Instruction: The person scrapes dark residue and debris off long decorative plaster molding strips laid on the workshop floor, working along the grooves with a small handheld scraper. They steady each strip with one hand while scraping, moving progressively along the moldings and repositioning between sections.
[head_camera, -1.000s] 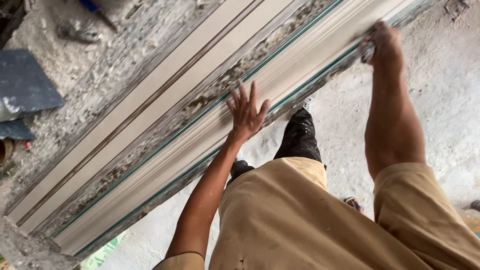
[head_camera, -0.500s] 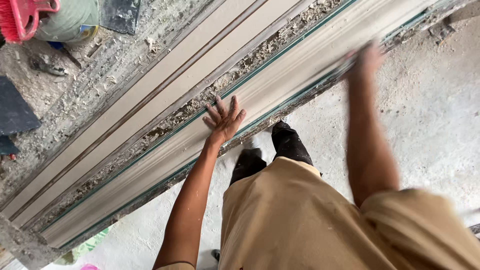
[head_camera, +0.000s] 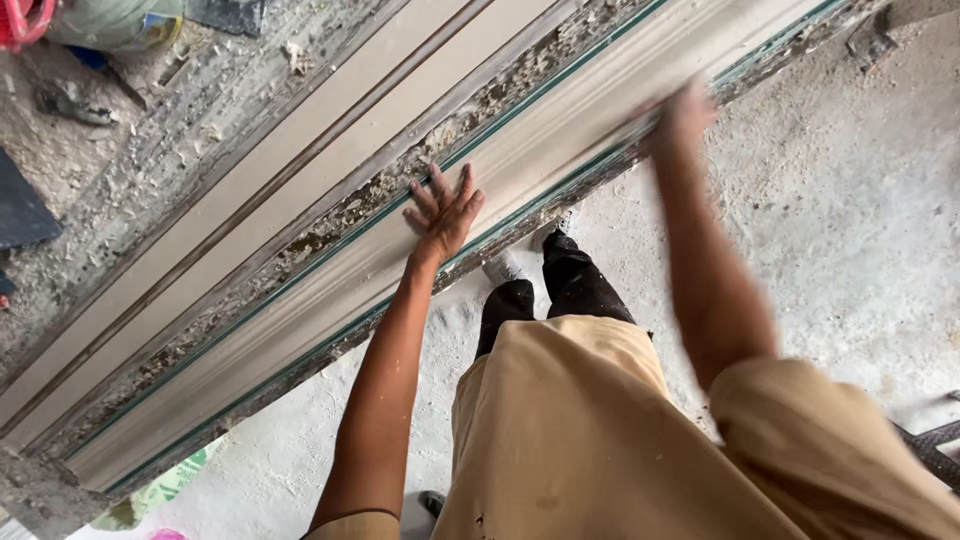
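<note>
A long cream plaster moulding (head_camera: 300, 300) lies diagonally on a rough bench, edged by thin green strips. My left hand (head_camera: 445, 212) rests flat on it with fingers spread, holding nothing. My right hand (head_camera: 685, 112) is on the same moulding further to the right. It is blurred by motion, so I cannot make out its fingers or whether anything is in it. My beige shirt and dark trousers (head_camera: 560, 285) fill the lower part of the view.
A second pale moulding strip (head_camera: 250, 190) runs parallel farther back, with crumbled plaster debris (head_camera: 420, 150) between the two. A red object (head_camera: 20, 20), a greenish sack (head_camera: 115, 20) and a dark slab (head_camera: 20, 210) sit at the left. Dusty concrete floor (head_camera: 850, 220) lies at the right.
My right hand has slid left along the moulding, toward my left hand, and is now blurred. My left hand stays flat on the moulding. The view has shifted slightly.
</note>
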